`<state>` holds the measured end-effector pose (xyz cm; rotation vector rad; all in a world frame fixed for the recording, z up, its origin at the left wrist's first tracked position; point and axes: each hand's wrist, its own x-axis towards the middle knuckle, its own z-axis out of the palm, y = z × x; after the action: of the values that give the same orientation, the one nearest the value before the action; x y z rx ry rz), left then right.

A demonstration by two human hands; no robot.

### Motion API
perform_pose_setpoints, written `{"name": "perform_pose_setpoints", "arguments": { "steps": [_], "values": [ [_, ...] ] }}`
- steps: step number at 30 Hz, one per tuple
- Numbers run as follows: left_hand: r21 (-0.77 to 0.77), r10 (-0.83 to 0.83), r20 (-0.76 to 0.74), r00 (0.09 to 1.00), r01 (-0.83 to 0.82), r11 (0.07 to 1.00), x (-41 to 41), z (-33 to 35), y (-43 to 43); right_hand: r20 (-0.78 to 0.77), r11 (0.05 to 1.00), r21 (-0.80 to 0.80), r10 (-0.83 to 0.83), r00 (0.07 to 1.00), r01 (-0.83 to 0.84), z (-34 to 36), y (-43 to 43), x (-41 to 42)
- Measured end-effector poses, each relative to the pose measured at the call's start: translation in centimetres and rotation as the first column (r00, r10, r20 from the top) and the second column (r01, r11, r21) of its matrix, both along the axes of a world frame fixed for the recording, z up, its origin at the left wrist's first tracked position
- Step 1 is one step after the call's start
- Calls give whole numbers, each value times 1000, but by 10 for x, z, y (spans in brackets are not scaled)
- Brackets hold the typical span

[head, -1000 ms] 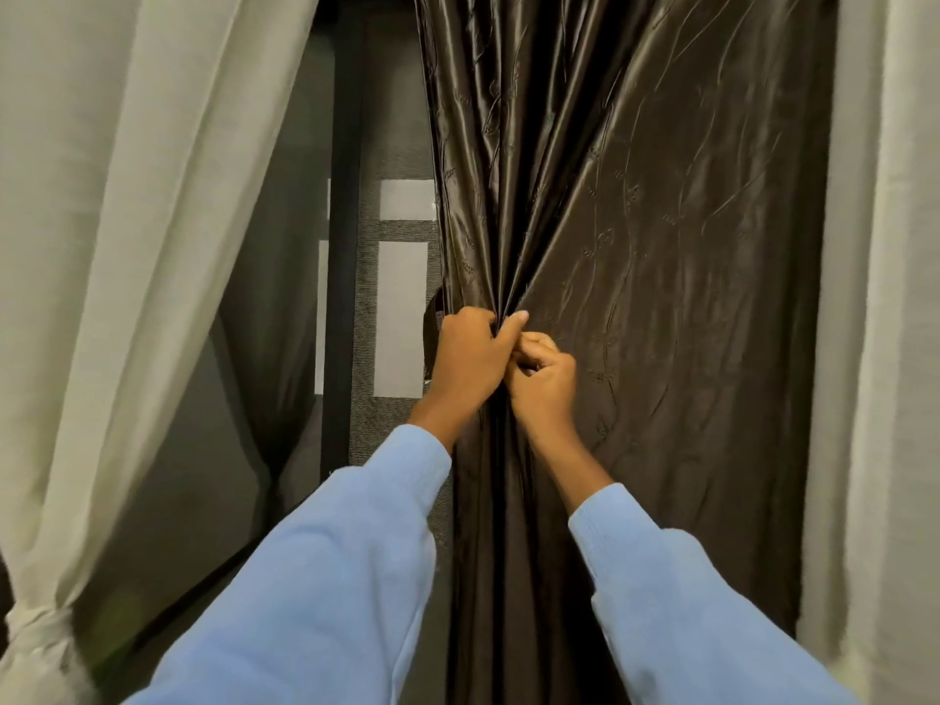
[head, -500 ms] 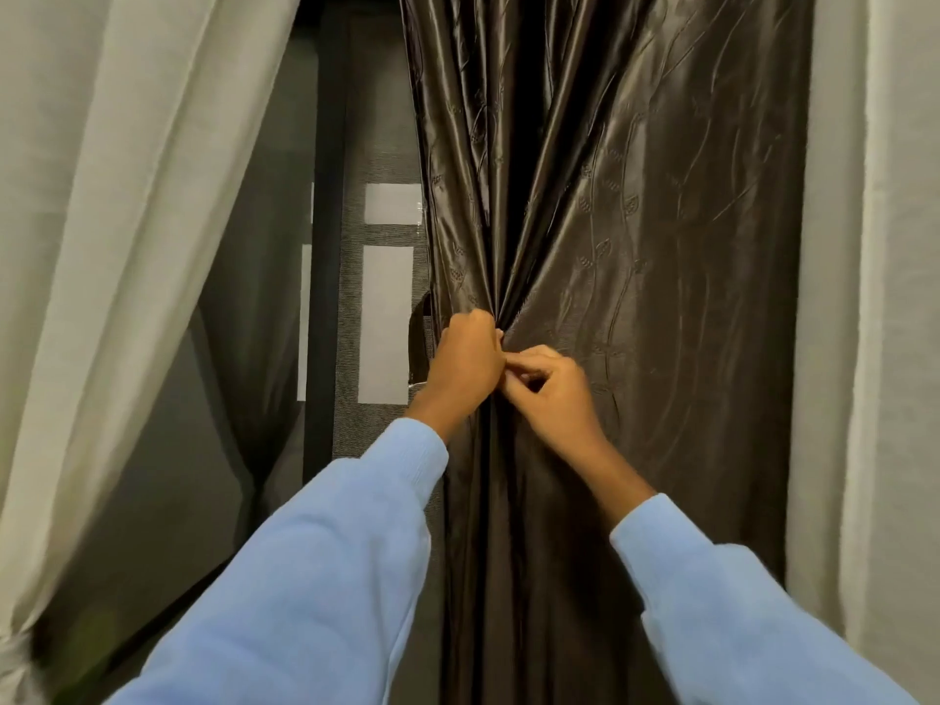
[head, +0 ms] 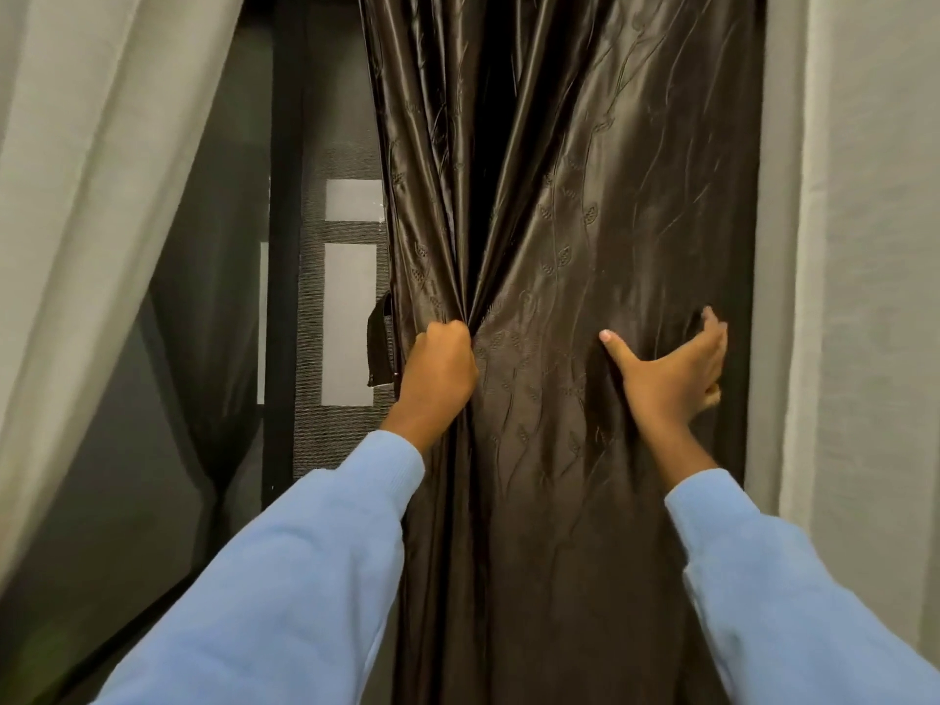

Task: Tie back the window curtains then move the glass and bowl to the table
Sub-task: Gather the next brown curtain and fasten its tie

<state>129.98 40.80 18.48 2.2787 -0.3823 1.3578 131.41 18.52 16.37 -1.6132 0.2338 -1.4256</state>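
A dark brown satin curtain [head: 585, 221] hangs in front of me, gathered into folds at its left side. My left hand [head: 440, 371] grips the bunched folds in a fist at about mid height. My right hand [head: 676, 368] lies spread against the curtain's right part, thumb pointing left and fingers reaching round its right edge. A short dark strap [head: 380, 346] hangs just left of my left hand. The glass and bowl are not in view.
A cream curtain [head: 101, 195] is drawn aside on the left, with a dark window frame [head: 282, 246] and glass behind it. Another cream curtain [head: 854, 246] hangs at the right edge.
My right hand has left my left hand and moved right across the curtain to its right edge, opening out. My left hand keeps its grip on the gathered folds.
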Motion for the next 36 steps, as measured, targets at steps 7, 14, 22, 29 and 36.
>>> {"name": "perform_pose_setpoints", "arguments": {
  "steps": [7,14,22,29,36],
  "values": [
    [79,52,-15,999,-51,996,-11,0,-10,80,962,153,217,973,-227,-6,-20,4],
    [255,295,7,956,-287,924,-31,3,-30,290,959,-122,282,915,-256,-7,7,-5],
    [305,402,22,915,-389,869,-43,3,-36,364,893,-276,440,821,-356,16,65,-28],
    [367,426,49,904,-413,834,-37,5,-31,637,865,-172,463,617,-471,12,59,-58],
    [371,407,57,912,-398,839,-30,5,-32,251,715,-666,482,839,-212,8,61,-38]
  ]
}}
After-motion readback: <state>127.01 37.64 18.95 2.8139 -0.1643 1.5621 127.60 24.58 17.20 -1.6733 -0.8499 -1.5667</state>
